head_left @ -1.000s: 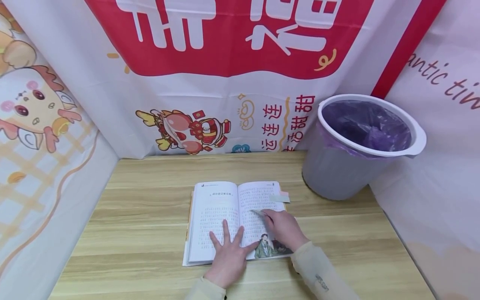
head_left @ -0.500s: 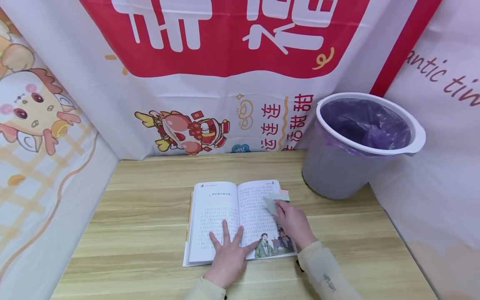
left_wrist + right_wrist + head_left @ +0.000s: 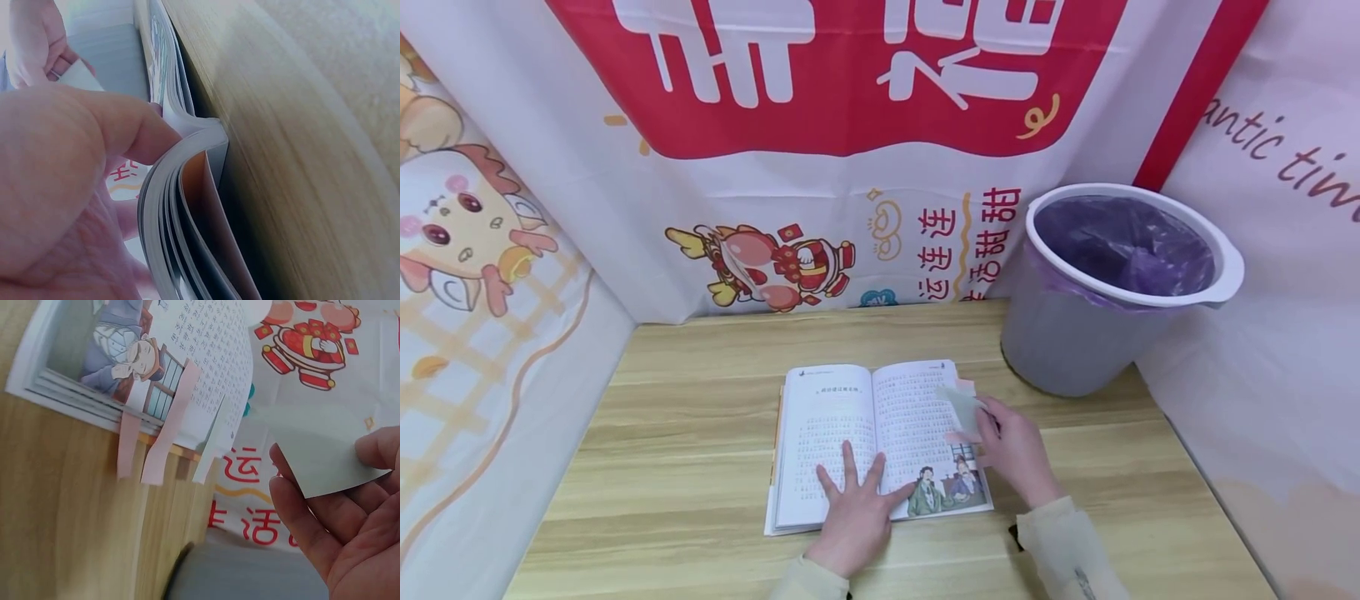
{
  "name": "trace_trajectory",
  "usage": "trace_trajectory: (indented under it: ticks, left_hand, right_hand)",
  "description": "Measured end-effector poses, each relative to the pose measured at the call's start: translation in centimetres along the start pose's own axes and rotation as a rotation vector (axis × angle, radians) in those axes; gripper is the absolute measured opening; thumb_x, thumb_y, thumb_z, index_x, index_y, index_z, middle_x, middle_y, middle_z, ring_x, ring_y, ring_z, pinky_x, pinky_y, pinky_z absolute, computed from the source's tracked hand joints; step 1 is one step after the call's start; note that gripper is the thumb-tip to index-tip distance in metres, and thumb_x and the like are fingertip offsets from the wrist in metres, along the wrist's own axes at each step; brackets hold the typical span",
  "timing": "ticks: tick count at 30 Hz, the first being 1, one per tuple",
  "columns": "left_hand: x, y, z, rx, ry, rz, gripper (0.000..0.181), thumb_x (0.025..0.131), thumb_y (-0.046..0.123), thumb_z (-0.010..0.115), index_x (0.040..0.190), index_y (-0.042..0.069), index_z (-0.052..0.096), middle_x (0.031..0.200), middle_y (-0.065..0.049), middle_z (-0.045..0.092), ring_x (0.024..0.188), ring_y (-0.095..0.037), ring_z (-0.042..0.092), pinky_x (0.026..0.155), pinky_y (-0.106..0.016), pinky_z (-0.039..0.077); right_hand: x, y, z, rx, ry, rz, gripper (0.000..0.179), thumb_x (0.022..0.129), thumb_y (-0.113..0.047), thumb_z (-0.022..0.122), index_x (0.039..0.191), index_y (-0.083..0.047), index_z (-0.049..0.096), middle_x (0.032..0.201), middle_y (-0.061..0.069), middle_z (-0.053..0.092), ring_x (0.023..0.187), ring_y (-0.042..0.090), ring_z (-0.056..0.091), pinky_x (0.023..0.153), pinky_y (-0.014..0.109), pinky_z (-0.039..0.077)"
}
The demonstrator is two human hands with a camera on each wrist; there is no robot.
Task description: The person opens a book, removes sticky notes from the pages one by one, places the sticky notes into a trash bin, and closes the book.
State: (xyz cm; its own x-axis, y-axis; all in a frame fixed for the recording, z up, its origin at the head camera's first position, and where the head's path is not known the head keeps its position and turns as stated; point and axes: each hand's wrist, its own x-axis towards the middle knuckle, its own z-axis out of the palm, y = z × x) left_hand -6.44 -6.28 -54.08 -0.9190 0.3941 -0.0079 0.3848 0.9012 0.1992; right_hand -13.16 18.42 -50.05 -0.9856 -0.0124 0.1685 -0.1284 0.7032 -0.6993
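An open book point(image 3: 835, 433) with printed text and a colour picture at its lower right lies on the wooden table. My left hand point(image 3: 856, 521) rests on its lower middle, fingers spread and holding the pages flat. Above the right page's outer edge, my right hand point(image 3: 1018, 454) pinches a pale green paper sheet, which looks like a sticky note point(image 3: 325, 450), between thumb and fingers. In the right wrist view, two pink paper strips point(image 3: 172, 425) and a pale green strip point(image 3: 212, 440) stick out past the page edge.
At the back right of the table point(image 3: 685, 433) stands a grey trash bin point(image 3: 1067, 333) with a purple liner. Printed cloth curtains point(image 3: 737, 183) enclose the back and both sides.
My right hand has drawn away from the page's middle, rightward past its edge, with the pale green note in its fingers. The picture's right part is uncovered. My left hand stays put.
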Motion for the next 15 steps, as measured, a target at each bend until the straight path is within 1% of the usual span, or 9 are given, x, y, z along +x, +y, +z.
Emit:
trace_trajectory:
  ticks: [2, 4, 8, 10, 13, 15]
  left_hand:
    - [0.0, 0.0, 0.0, 0.000, 0.003, 0.000, 0.050, 0.088, 0.015, 0.062, 0.129, 0.043, 0.065, 0.150, -0.017, 0.044, 0.137, -0.065, 0.008, 0.091, -0.089, 0.006]
    - [0.0, 0.0, 0.0, 0.000, 0.003, 0.000, 0.050, 0.088, 0.016, 0.063, 0.129, 0.043, 0.065, 0.150, -0.017, 0.044, 0.137, -0.065, 0.008, 0.091, -0.089, 0.006]
    - [0.0, 0.0, 0.1, -0.010, 0.006, 0.000, 0.050, 0.087, 0.015, 0.062, 0.129, 0.043, 0.065, 0.149, -0.017, 0.044, 0.137, -0.065, 0.008, 0.090, -0.089, 0.006]
    - [0.0, -0.1, 0.1, -0.014, 0.008, -0.001, 0.050, 0.087, 0.015, 0.062, 0.129, 0.043, 0.065, 0.149, -0.017, 0.044, 0.137, -0.065, 0.008, 0.091, -0.089, 0.006]
    - [0.0, -0.1, 0.2, -0.012, 0.009, 0.000, 0.050, 0.087, 0.015, 0.062, 0.129, 0.043, 0.065, 0.149, -0.017, 0.044, 0.137, -0.065, 0.008, 0.091, -0.089, 0.006]
    - [0.0, -0.2, 0.2, -0.008, 0.010, 0.003, 0.051, 0.087, 0.015, 0.062, 0.129, 0.043, 0.065, 0.149, -0.017, 0.045, 0.137, -0.065, 0.008, 0.090, -0.089, 0.006]
  right_hand:
    - [-0.4, 0.2, -0.3, 0.006, 0.024, -0.013, 0.027, 0.101, -0.016, 0.057, 0.123, -0.006, 0.068, 0.107, 0.014, 0.071, 0.082, 0.021, 0.065, 0.071, 0.040, 0.057]
    - [-0.9, 0.4, -0.5, 0.009, 0.044, -0.019, 0.026, 0.099, -0.015, 0.058, 0.121, -0.006, 0.069, 0.110, 0.015, 0.071, 0.083, 0.021, 0.066, 0.073, 0.041, 0.058]
    - [-1.7, 0.9, -1.0, 0.011, 0.074, -0.022, 0.024, 0.097, -0.011, 0.061, 0.118, -0.007, 0.071, 0.100, 0.011, 0.073, 0.065, 0.012, 0.057, 0.060, 0.030, 0.053]
    - [-2.1, 1.1, -1.3, 0.015, 0.086, -0.024, 0.023, 0.096, -0.010, 0.062, 0.117, -0.008, 0.072, 0.091, 0.008, 0.071, 0.055, 0.010, 0.049, 0.050, 0.026, 0.047]
    - [-2.6, 1.5, -1.6, 0.017, 0.106, -0.022, 0.023, 0.096, -0.009, 0.062, 0.116, -0.012, 0.072, 0.084, 0.006, 0.069, 0.049, 0.008, 0.045, 0.042, 0.025, 0.041]
    - [-3.0, 1.7, -1.9, 0.019, 0.127, -0.030, 0.023, 0.096, -0.007, 0.063, 0.116, -0.012, 0.072, 0.086, 0.008, 0.071, 0.048, 0.006, 0.046, 0.041, 0.024, 0.041]
